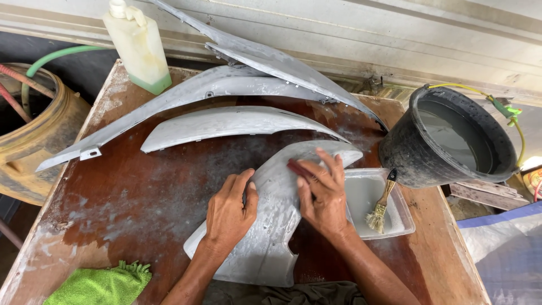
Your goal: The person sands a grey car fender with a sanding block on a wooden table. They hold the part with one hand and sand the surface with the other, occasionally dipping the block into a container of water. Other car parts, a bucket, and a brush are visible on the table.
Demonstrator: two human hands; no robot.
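A curved grey body panel (271, 226), wet and dull, lies on the wet brown wooden table (135, 197) near its front edge. My left hand (230, 209) rests flat on the panel's left side and holds it down. My right hand (323, 195) presses a small dark red pad (296, 168) onto the panel's upper part with the fingers stretched out over it. Only one end of the pad shows past the fingertips.
Three more long grey panels (226, 121) lie behind. A clear tub (395, 220) with a brush (379, 210) sits at right, beside a black bucket of water (451, 135). A pale plastic jug (138, 45) stands at back left, a green cloth (101, 285) at front left, a yellow drum (34, 135) off the left edge.
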